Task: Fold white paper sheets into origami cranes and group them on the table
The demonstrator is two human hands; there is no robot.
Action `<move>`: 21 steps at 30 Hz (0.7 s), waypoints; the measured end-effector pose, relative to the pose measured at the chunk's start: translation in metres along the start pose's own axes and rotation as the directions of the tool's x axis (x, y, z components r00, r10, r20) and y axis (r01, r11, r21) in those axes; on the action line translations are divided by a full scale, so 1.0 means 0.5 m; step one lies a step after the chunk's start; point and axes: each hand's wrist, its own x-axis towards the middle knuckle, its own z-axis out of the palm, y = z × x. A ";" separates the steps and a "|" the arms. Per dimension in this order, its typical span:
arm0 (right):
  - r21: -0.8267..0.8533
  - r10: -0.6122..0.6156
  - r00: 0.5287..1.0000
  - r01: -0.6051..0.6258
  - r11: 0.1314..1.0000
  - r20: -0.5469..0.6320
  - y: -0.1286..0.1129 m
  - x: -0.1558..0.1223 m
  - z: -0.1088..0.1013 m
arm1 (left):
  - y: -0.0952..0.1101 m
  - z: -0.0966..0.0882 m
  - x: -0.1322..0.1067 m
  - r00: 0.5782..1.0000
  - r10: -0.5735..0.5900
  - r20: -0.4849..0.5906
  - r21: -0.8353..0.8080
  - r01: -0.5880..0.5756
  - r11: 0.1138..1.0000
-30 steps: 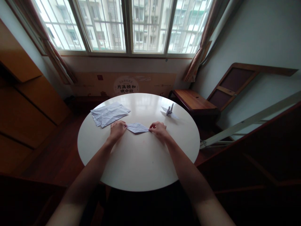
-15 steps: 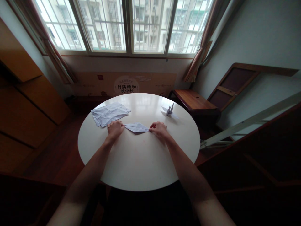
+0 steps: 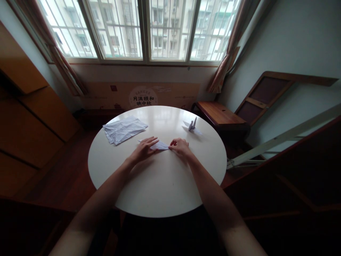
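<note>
A folded piece of white paper (image 3: 161, 145), long and pointed at both ends, lies on the round white table (image 3: 157, 185). My right hand (image 3: 179, 146) pinches its right tip between thumb and fingers. Over its left part rests my left hand (image 3: 145, 148), fingers apart and stretched out, covering much of the paper; only the far left tip shows past it. A pile of creased white sheets (image 3: 125, 128) lies to the left, beyond my left hand. Toward the back right stands a folded paper crane (image 3: 192, 125) with its wings spread.
A low wooden stool or bench (image 3: 220, 113) stands behind the table at the right. Wooden cabinets (image 3: 29, 121) line the left side. A printed cardboard panel (image 3: 106, 93) leans under the barred window.
My left hand has let go of the paper's left tip and moved right, opening over the paper. The right hand stays at the right tip.
</note>
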 end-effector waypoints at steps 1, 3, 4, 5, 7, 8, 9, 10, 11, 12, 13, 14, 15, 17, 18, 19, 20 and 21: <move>0.000 -0.001 1.000 0.001 1.000 0.000 -0.001 -0.001 -0.001 | 0.008 0.006 -0.001 0.997 0.012 0.071 -0.007 -0.011 1.000; 0.001 0.000 1.000 0.000 1.000 0.001 -0.003 -0.004 -0.003 | 0.021 0.011 -0.003 0.978 0.032 0.205 -0.025 -0.028 0.999; 0.002 0.002 1.000 -0.002 1.000 0.000 -0.004 -0.006 -0.004 | 0.025 0.011 -0.004 0.967 0.028 0.253 -0.026 -0.022 0.999; 0.002 0.003 1.000 -0.003 1.000 -0.003 -0.004 -0.007 -0.005 | 0.028 0.009 -0.004 0.958 0.019 0.286 -0.025 -0.012 1.000; 0.004 0.006 1.000 -0.006 1.000 -0.010 -0.005 -0.009 -0.006 | 0.029 0.004 -0.005 0.950 -0.004 0.313 -0.021 0.012 1.000; 0.005 0.005 1.000 -0.005 1.000 -0.012 -0.004 -0.010 -0.007 | 0.028 0.002 -0.005 0.950 -0.011 0.312 -0.023 0.019 1.000; 0.007 0.007 1.000 -0.007 1.000 -0.014 -0.004 -0.010 -0.007 | 0.027 0.000 -0.004 0.950 -0.014 0.311 -0.026 0.023 0.999; 0.009 0.010 1.000 -0.009 1.000 -0.014 -0.003 -0.009 -0.006 | 0.025 -0.001 -0.004 0.950 -0.014 0.311 -0.029 0.024 0.999; 0.012 0.012 1.000 -0.012 1.000 -0.013 -0.001 -0.009 -0.006 | 0.024 -0.001 -0.004 0.950 -0.012 0.312 -0.032 0.023 0.999; 0.016 0.016 1.000 -0.016 1.000 -0.013 0.000 -0.008 -0.006 | 0.023 -0.001 -0.004 0.949 -0.011 0.314 -0.033 0.023 0.999; 0.020 0.019 1.000 -0.019 1.000 -0.011 0.002 -0.007 -0.005 | 0.023 0.000 -0.003 0.948 -0.014 0.318 -0.032 0.025 0.999; 0.025 0.022 1.000 -0.022 0.999 -0.010 0.004 -0.006 -0.005 | 0.023 0.001 -0.003 0.947 -0.017 0.321 -0.031 0.028 0.999; 0.028 0.026 1.000 -0.026 0.999 -0.010 0.006 -0.005 -0.006 | 0.023 0.001 -0.003 0.946 -0.019 0.322 -0.029 0.030 0.999; 0.031 0.033 0.999 -0.033 0.999 -0.015 0.011 -0.003 -0.007 | 0.024 0.002 -0.002 0.945 -0.024 0.326 -0.026 0.035 0.999; 0.031 0.035 0.999 -0.035 0.999 -0.018 0.014 -0.003 -0.008 | 0.025 0.002 -0.002 0.944 -0.027 0.329 -0.024 0.037 0.999; 0.032 0.035 0.999 -0.035 0.999 -0.018 0.016 -0.002 -0.010 | 0.024 0.002 -0.002 0.943 -0.029 0.331 -0.023 0.038 0.999; 0.034 0.035 0.999 -0.034 0.999 -0.016 0.019 -0.001 -0.011 | 0.024 0.002 -0.002 0.943 -0.029 0.333 -0.022 0.039 0.999; 0.035 0.032 0.999 -0.031 0.999 -0.011 0.021 0.001 -0.012 | 0.022 0.002 -0.002 0.943 -0.028 0.331 -0.023 0.038 0.999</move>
